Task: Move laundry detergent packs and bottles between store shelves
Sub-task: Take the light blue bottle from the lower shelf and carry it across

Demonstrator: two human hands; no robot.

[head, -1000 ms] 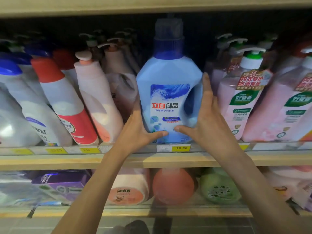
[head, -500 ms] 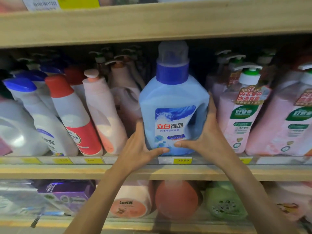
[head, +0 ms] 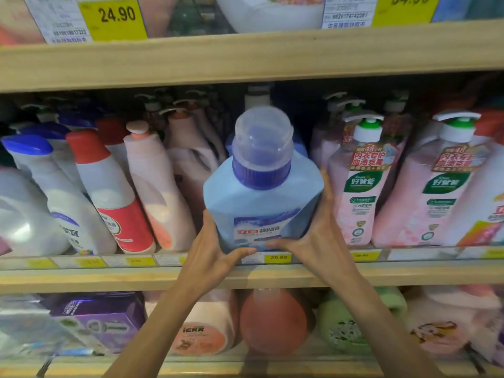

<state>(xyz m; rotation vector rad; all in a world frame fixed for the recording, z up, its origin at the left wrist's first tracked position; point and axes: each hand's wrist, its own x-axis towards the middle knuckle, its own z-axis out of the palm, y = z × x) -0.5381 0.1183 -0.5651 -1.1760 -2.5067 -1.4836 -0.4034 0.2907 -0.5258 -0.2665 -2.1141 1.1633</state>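
Blue bottle [head: 261, 203] tilted cap-forward at front edge of middle shelf [head: 109, 276], left hand [head: 215, 252] and right hand [head: 316, 236] clasping its lower sides; advise supporting the base and clearing the pink pump bottle [head: 360, 192] just beside.

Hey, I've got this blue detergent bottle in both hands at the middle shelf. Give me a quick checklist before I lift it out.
1. Grip: left hand and right hand both hold the blue bottle low on its sides: ok.
2. Cap seated on the bottle's neck: ok.
3. Headroom: cap shows below the upper shelf board: ok.
4. Gap between right hand and pink pump bottle: cannot tell.
5. Bottle's base clear of the shelf lip: hidden by the hands, cannot tell.
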